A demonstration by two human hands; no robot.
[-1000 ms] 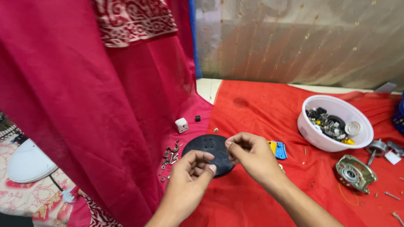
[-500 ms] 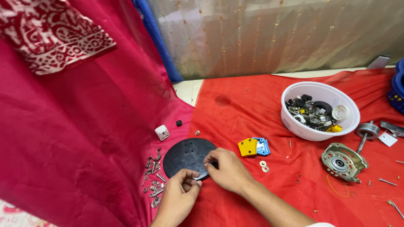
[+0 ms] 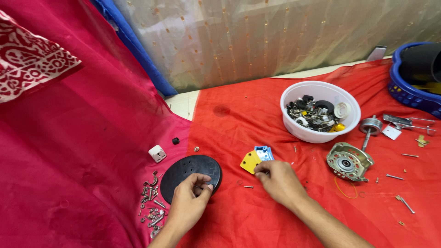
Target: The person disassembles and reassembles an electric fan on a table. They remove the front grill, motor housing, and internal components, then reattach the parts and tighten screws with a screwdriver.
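Item: round black plastic disc [image 3: 191, 177] with small holes, lying flat on the red cloth surface [image 3: 257, 216], at 7 o'clock from the white plastic bowl of mixed small parts [image 3: 320, 110].

Edges and room: the disc's left rim sits at the seam where the crimson fabric [image 3: 78, 138] overlaps the red cloth. A scatter of small metal screws and clips [image 3: 151, 202] lies just beside it at 8 o'clock; a small white square block [image 3: 157, 153] lies near at 11 o'clock. Open cloth runs from the disc toward 12 o'clock.

Left hand [image 3: 187, 204]: reaches in from 6 o'clock, palm down, fingers [image 3: 202, 181] curled over the disc's near rim, touching it; whether they pinch anything small cannot be told.

Right hand [image 3: 280, 181]: palm down, fingers bent and closed at the lower edge of a yellow plastic tab [image 3: 249, 161], which lies against a blue plastic tab [image 3: 264, 152].

At 3 o'clock of the right hand: grey metal motor housing [image 3: 348, 161], apart.
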